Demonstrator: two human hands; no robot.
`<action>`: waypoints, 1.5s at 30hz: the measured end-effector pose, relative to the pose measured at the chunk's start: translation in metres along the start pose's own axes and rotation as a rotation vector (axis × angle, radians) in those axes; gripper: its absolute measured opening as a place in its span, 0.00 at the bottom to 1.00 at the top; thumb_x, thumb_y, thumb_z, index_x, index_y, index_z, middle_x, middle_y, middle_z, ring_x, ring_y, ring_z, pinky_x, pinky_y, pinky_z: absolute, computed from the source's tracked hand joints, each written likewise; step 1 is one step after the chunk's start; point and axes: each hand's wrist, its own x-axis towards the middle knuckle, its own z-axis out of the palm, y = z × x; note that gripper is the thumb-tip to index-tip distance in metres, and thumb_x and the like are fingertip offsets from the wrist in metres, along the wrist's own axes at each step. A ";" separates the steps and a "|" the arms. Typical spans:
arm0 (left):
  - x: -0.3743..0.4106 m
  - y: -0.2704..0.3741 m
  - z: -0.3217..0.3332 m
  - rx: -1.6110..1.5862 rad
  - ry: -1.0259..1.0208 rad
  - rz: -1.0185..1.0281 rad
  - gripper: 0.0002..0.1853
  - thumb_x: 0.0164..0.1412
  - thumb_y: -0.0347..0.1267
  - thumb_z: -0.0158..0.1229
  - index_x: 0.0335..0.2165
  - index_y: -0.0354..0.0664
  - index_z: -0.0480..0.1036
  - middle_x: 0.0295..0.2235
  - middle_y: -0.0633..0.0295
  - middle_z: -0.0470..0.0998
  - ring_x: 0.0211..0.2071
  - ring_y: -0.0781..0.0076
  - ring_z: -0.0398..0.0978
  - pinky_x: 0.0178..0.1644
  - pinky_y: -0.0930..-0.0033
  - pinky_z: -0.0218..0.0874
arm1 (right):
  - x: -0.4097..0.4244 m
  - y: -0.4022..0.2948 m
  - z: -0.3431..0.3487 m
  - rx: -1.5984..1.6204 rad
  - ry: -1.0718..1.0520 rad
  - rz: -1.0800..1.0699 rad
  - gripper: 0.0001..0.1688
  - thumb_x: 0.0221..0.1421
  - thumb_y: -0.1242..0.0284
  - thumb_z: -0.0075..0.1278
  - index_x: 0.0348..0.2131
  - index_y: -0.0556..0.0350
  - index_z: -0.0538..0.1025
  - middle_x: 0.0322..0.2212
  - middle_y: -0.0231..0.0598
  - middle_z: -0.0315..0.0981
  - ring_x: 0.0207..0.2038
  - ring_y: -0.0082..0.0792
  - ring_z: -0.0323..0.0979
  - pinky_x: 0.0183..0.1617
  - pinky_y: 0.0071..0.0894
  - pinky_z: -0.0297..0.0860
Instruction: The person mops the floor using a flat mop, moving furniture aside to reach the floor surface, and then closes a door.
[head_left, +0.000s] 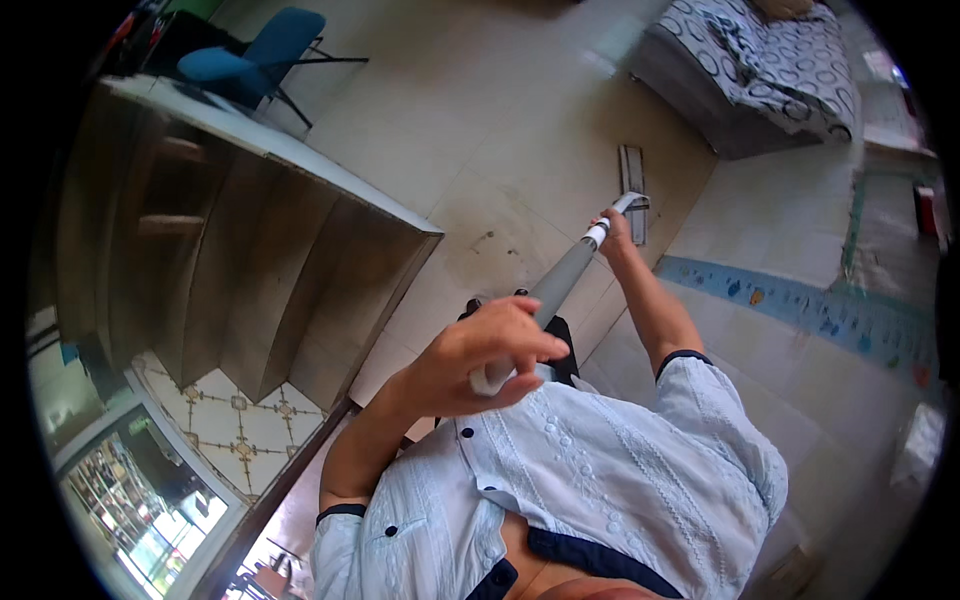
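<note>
A flat mop's grey pole (566, 281) slants from near my chest towards the floor. My left hand (487, 352) curls loosely around its upper end, thumb and forefinger partly apart. Farther down, at a white collar on the pole, my right hand (615, 231) grips it with the arm stretched out. Beyond that hand, the long, narrow mop head (631, 169) lies on the tiled floor. Part of the mop head is behind the white joint and my right hand.
Left is a stair-like brown structure (330, 277) with a pale top edge. A blue folding chair (277, 45) stands at upper left. A bed with a circle-patterned cover (787, 67) is at upper right. A tiled wall with a blue decorated strip (787, 304) runs along the right.
</note>
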 end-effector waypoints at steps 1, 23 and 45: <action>0.001 -0.010 -0.004 -0.017 0.013 -0.015 0.16 0.36 0.20 0.55 0.31 0.42 0.67 0.20 0.64 0.69 0.24 0.74 0.68 0.45 0.57 0.52 | 0.012 -0.004 0.004 -0.012 0.013 0.004 0.14 0.36 0.79 0.40 0.28 0.59 0.55 0.14 0.40 0.58 0.14 0.34 0.61 0.16 0.32 0.63; -0.011 0.017 0.043 0.316 0.072 0.285 0.17 0.44 0.26 0.49 0.37 0.42 0.67 0.17 0.68 0.64 0.22 0.76 0.66 0.36 0.71 0.61 | -0.016 0.078 0.186 -1.481 -0.630 -0.003 0.08 0.33 0.74 0.44 0.19 0.59 0.64 0.13 0.34 0.57 0.15 0.24 0.60 0.14 0.27 0.58; 0.019 0.035 0.081 0.037 -0.152 0.291 0.22 0.36 0.26 0.54 0.37 0.39 0.64 0.20 0.61 0.68 0.23 0.66 0.67 0.26 0.70 0.60 | -0.072 0.135 0.190 -2.878 -1.067 -0.268 0.12 0.35 0.72 0.42 0.24 0.57 0.73 0.23 0.41 0.70 0.24 0.36 0.69 0.25 0.35 0.65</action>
